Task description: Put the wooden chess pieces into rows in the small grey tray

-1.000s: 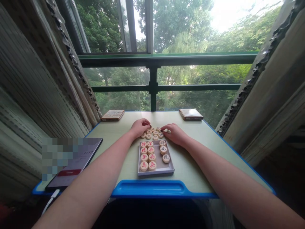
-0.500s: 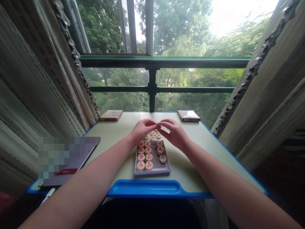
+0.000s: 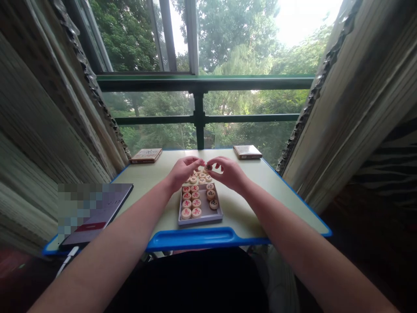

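Between the thumb and fingers of my right hand [image 3: 226, 171] is a Chinese chess piece [image 3: 208, 167] with a dark character, raised above the table. My left hand [image 3: 185, 171] is closed in a pinch right beside that piece; whatever its fingertips hold, if anything, is hidden. Below both hands, several loose chess pieces [image 3: 193, 179] lie on the table, partly covered by the fingers. Nearer to me sits a shallow box [image 3: 205, 217]. Two columns of red-character pieces [image 3: 196, 203] fill its left side, and a few dark-character pieces [image 3: 213, 204] line its right side.
Two flat wooden boxes [image 3: 146, 155] rest on the table's far corners. A tablet-like device [image 3: 97, 217] with a white cable [image 3: 67, 260] lies at the left edge. A blue rim with a pen groove [image 3: 195, 237] borders the table [image 3: 250, 217]. Curtains [image 3: 321, 130] hang on both sides.
My hands have parted slightly, so the dark-character piece in my right fingers now shows. The whole view has shifted, with the table appearing a little higher and further left.
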A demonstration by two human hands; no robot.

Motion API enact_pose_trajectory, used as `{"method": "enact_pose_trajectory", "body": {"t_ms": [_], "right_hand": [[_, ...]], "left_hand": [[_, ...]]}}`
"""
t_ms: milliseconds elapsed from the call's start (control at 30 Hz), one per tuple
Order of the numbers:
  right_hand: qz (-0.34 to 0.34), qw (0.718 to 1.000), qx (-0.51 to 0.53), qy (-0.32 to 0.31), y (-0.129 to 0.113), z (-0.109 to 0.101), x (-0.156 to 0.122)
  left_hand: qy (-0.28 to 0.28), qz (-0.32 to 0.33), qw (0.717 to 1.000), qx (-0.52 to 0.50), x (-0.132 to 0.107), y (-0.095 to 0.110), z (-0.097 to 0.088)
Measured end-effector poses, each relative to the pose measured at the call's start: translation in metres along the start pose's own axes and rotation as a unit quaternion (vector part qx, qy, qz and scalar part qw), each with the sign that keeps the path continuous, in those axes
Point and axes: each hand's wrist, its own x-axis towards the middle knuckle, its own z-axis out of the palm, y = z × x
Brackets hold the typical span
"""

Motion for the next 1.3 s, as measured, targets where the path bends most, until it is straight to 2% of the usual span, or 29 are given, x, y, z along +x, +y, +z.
{"method": "enact_pose_trajectory", "body": {"t_ms": [100,233,333,500,633,967,1067,1133,1233,1300], "right_hand": [[0.050,0.997,0.040,-0.040,-0.009,-0.015,-0.011],[0.112,0.986,0.096,-0.071,-0.020,-0.028,-0.041],[0.136,0.982,0.115,-0.061,-0.026,-0.023,-0.063],[0.107,0.986,0.080,-0.097,-0.032,-0.006,-0.072],[0.095,0.987,0.063,-0.117,-0.033,0.000,-0.071],[0.093,0.989,0.029,-0.112,-0.031,0.002,-0.072],[0.095,0.989,0.024,-0.112,-0.032,0.002,-0.072],[0.098,0.988,0.025,-0.115,-0.032,0.002,-0.071],[0.107,0.986,0.035,-0.120,-0.031,0.001,-0.071],[0.113,0.985,0.042,-0.119,-0.031,0.001,-0.071]], "left_hand": [[-0.058,0.015,0.997,0.048,-0.005,0.007,-0.005],[-0.137,0.020,0.983,0.119,-0.011,0.015,-0.012],[-0.171,0.022,0.972,0.161,-0.012,0.019,-0.013],[-0.198,0.043,0.959,0.199,-0.015,0.022,-0.008],[-0.186,0.054,0.959,0.209,-0.015,0.020,-0.006],[-0.136,0.063,0.954,0.261,-0.007,0.006,-0.008],[-0.086,0.067,0.950,0.294,-0.002,-0.001,-0.011],[-0.031,0.066,0.942,0.328,0.003,-0.007,-0.014],[0.062,0.073,0.917,0.388,0.010,-0.018,-0.022],[0.097,0.082,0.903,0.411,0.012,-0.023,-0.027]]}}
